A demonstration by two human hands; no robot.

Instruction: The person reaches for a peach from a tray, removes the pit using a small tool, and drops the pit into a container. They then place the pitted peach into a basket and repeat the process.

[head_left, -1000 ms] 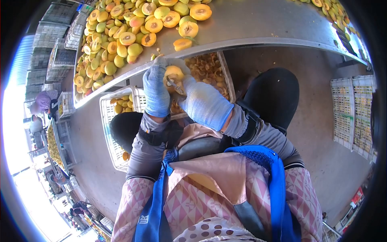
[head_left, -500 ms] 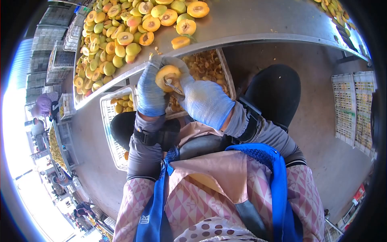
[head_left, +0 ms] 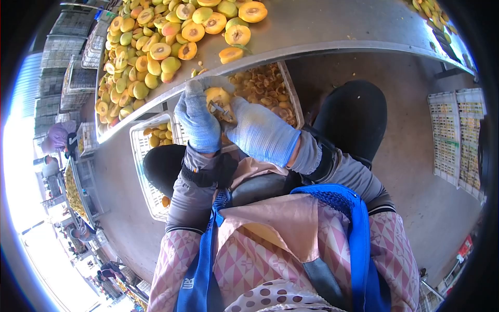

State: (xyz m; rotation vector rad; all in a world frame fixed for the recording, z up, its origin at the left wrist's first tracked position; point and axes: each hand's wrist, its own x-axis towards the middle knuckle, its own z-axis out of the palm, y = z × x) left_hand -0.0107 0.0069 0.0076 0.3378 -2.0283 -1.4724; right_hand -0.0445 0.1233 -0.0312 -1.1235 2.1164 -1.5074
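In the upper middle of the frame, the left hand (head_left: 199,120) in a blue glove cups a halved yellow fruit (head_left: 217,97), while the right hand (head_left: 260,132), also gloved, presses a small metal tool (head_left: 222,109) into its cut face. Just behind them a white crate (head_left: 292,93) holds pits. Halved fruit (head_left: 156,47) cover the metal table (head_left: 332,26) across the top.

Metal counter (head_left: 322,26) spans the top of the view. A dense pile of peach halves (head_left: 150,47) and whole fruit covers its left end up to the near edge. One half (head_left: 231,54) lies alone at the near edge. More fruit (head_left: 431,10) sits at the far right corner. The middle stretch carries only small scraps.
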